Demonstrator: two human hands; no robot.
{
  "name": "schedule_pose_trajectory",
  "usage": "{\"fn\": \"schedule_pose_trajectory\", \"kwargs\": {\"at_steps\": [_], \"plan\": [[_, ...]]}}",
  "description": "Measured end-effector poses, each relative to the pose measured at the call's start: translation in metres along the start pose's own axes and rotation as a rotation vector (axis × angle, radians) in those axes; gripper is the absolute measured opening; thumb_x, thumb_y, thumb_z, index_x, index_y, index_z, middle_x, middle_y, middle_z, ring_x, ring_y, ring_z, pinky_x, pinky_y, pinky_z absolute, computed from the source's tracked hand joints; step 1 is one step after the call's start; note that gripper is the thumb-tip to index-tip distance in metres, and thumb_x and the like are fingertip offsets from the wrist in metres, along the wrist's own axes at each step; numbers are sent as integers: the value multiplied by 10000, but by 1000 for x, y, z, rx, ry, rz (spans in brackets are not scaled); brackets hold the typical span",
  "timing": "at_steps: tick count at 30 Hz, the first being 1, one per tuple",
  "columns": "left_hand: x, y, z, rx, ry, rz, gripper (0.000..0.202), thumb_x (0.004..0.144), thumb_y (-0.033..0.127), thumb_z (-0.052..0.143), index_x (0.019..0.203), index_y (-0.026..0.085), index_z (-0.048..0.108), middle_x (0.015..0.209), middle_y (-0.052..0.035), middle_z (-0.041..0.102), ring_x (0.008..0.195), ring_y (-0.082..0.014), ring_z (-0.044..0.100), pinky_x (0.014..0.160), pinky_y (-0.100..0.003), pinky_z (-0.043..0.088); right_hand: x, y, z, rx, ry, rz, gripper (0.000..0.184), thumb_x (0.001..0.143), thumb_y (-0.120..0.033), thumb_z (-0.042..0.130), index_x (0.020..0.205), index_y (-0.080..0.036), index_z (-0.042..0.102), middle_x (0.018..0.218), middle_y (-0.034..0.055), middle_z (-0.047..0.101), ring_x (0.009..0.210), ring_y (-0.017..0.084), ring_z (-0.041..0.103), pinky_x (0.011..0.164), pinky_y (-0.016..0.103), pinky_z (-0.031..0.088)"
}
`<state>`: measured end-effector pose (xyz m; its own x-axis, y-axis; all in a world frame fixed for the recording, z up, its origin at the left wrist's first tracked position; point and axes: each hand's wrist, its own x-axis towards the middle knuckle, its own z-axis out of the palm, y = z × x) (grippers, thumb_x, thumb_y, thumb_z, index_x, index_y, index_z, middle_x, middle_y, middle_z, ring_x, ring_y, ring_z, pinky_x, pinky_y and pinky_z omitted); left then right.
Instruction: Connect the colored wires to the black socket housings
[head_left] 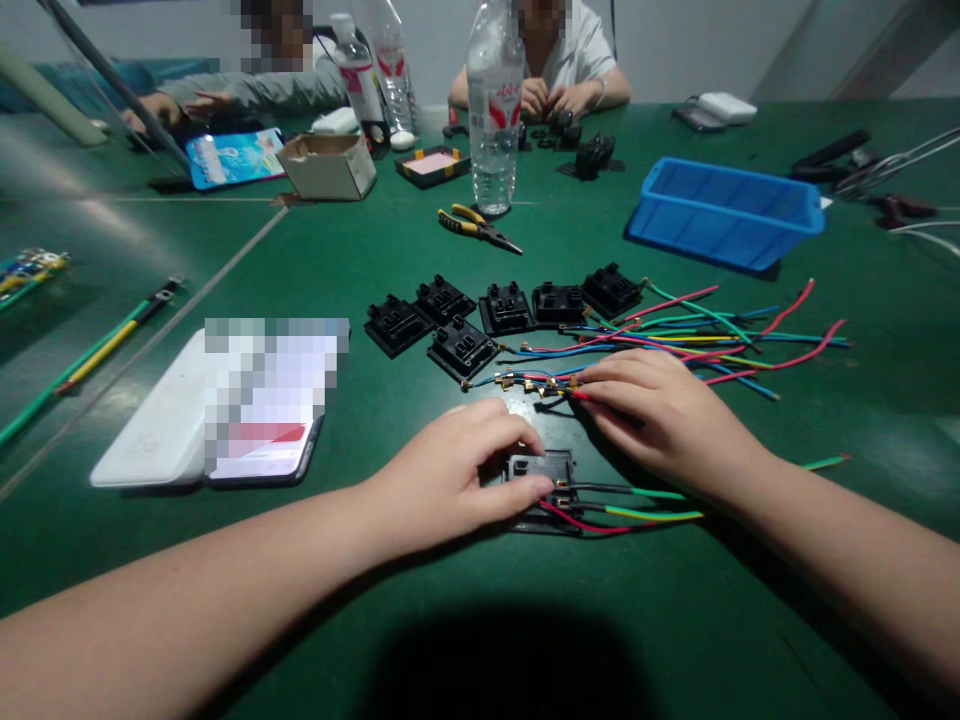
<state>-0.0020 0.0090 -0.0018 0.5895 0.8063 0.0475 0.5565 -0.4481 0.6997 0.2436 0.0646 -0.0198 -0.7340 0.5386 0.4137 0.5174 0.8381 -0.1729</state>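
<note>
My left hand [480, 465] grips a black plastic socket housing [559, 465] flat on the table, thumb on top and fingers curled over its far edge. Green, green-yellow and red wires [645, 515] run from its right side. Just beyond, my right hand [652, 405] is closed at the metal-tipped ends of a bunch of loose wires [529, 383]; its fingertips are partly hidden, and a red wire shows by them. More coloured wires [720, 340] fan out to the right behind this hand. Several similar black housings [463, 347] lie beyond both hands.
Yellow-handled pliers [480, 228] lie behind the housings, near a water bottle [495, 120]. A blue bin [727, 215] stands back right. On the left are a phone [262, 450], a white slab [161, 410] and bundled wires [112, 350]. Two people sit across the table.
</note>
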Motion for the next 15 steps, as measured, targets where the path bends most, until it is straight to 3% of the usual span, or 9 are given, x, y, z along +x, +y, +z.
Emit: {"fn": "schedule_pose_trajectory", "kwargs": {"at_steps": [15], "plan": [[0,0,1,-4,-1,-1,243,913,388,593,1011,171,644,865,-18,571,799,-159,536,702,-279,390,0,1,0,-15,61,26,222,919,-170,549,1082,-91,677,1114,144,718,1006,279,646,880,468,523]]}}
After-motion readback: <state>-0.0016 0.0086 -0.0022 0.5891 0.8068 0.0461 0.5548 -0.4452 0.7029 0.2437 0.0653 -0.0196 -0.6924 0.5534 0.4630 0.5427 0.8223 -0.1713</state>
